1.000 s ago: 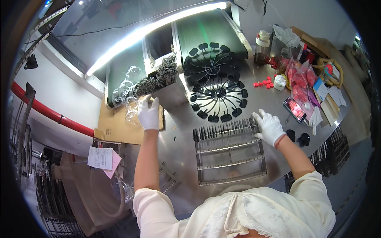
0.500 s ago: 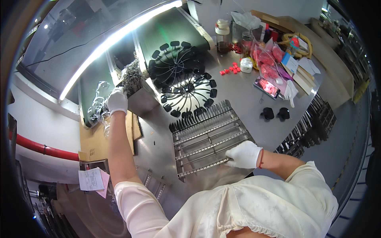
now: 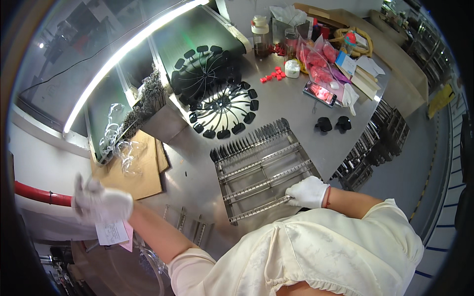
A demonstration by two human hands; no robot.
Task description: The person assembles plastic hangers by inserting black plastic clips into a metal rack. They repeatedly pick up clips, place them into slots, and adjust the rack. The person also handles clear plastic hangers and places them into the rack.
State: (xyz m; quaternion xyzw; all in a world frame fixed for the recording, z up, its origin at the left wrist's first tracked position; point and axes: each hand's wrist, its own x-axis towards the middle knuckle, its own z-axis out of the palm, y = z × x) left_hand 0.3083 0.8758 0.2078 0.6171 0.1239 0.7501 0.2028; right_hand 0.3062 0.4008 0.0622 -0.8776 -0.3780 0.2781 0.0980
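My left hand, in a white glove, is raised over the table's left edge, its fingers apart and a little blurred; nothing shows in it. Behind it hang a white paper slip and a pink one. My right hand, also gloved, has its fingers closed round the near right corner of a metal rack. Slotted bars cross this rack, and a row of dark, blade-like pieces stands upright along its far side. Beyond the rack are two round arrangements of black, pad-tipped curved wires.
A metal box heaped with thin wire parts stands at the left, beside cardboard and clear plastic. Farther right lie red pieces, a phone and two black pads. More racks stand beyond the right edge.
My left hand has left the metal box and swung down and left, past the table edge, its fingers spreading. My right hand keeps hold of the rack. The whole view has shifted slightly.
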